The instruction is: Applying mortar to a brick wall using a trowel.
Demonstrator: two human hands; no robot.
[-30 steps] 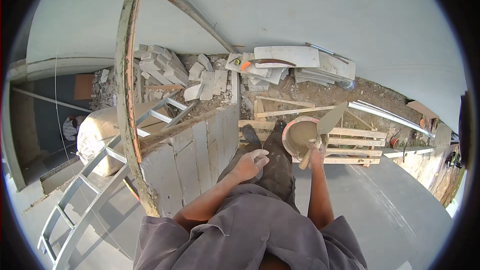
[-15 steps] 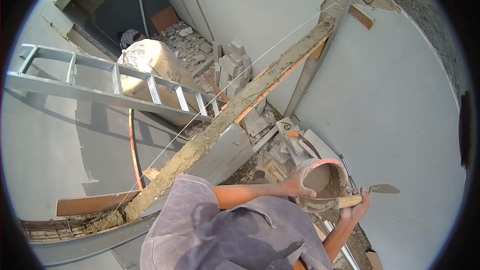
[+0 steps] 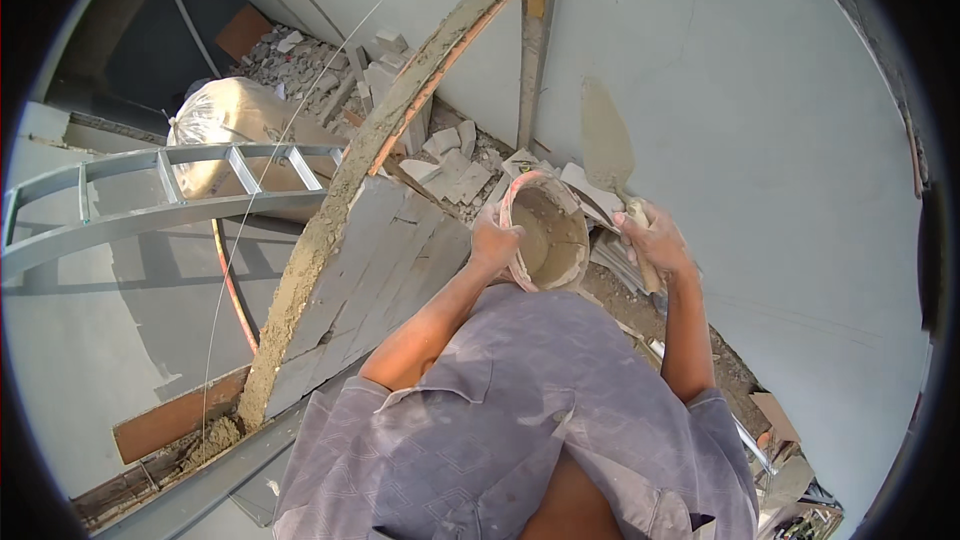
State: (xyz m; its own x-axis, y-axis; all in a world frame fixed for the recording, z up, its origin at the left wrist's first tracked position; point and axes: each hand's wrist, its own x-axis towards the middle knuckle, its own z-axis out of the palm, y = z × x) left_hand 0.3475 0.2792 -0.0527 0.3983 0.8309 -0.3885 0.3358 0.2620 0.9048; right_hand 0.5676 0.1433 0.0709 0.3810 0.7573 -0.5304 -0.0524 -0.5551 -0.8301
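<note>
The left hand (image 3: 496, 240) grips 1 bucket (image 3: 574, 237) by the rim, just past the shirt (image 3: 500, 390). The right hand (image 3: 657, 240) holds 1 trowel (image 3: 606, 140) by its handle, beside the bucket. 1 block wall (image 3: 365, 265) stands in the way, between the bucket and 1 ladder (image 3: 200, 209). Behind the ladder sits 1 big bag (image 3: 215, 125), near lots of broken stones (image 3: 290, 70).

Pink-rimmed bucket (image 3: 572, 230), diamond-patterned purple-grey shirt (image 3: 480, 425)
</note>
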